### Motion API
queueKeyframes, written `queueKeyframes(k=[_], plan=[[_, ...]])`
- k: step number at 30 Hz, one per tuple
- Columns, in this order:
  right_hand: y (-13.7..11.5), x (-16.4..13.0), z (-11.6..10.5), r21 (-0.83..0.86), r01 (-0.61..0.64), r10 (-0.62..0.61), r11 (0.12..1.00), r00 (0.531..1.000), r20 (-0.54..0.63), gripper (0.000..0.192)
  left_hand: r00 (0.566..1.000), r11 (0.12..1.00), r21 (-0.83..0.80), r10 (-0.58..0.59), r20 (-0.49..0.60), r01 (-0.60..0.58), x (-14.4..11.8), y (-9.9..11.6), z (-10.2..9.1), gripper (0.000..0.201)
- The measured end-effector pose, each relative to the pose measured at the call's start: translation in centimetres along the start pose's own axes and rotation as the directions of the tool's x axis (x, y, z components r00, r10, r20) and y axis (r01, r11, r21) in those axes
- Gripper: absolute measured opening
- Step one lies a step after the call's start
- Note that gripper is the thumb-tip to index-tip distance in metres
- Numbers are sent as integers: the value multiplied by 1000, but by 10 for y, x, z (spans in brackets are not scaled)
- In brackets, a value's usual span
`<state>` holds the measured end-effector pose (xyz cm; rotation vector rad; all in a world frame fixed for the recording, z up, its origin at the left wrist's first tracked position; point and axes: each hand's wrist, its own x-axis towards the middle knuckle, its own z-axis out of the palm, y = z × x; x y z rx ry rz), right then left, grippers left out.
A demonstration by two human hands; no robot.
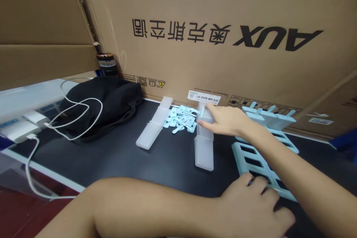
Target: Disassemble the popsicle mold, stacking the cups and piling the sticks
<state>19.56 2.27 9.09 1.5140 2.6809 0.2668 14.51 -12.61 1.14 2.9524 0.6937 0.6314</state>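
Observation:
My right hand (224,119) is closed in a pinch at a light blue flat plastic stick (202,111), above the right translucent lidded case (204,152). A second long translucent case (150,134) lies to the left. Between the cases is a pile of small light blue plastic stick pieces (181,119). My left hand (255,208) is curled over the near side of a light blue slotted rack (247,156); its fingertips are hidden. Light blue moulds with upright sticks (269,115) stand at the rack's far side, partly behind my right forearm.
A large cardboard box (173,59) stands behind the dark tabletop (117,163). At left lie a black cloth bag (103,100), white chargers (21,128) and a looping white cable (102,111). A dark cup (107,65) stands behind the bag.

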Motion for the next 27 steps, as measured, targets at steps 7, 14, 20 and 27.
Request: queueKeyframes(k=[7, 14, 20, 27], plan=[[-10, 32, 0, -112, 63, -56, 992, 996, 63, 64, 1000, 1000, 25, 7, -1, -7, -1, -4, 2, 40], [-9, 41, 0, -140, 101, -87, 985, 991, 104, 76, 995, 997, -31, 67, -74, -69, 3, -12, 14, 41], [-15, 43, -2, -119, 60, -48, 991, 994, 100, 89, 999, 999, -30, 42, -30, -43, 2, -9, 7, 41], [0, 26, -13, 105, -59, 58, 993, 998, 11, 68, 999, 999, 27, 29, -20, -28, -1, -6, 4, 41]])
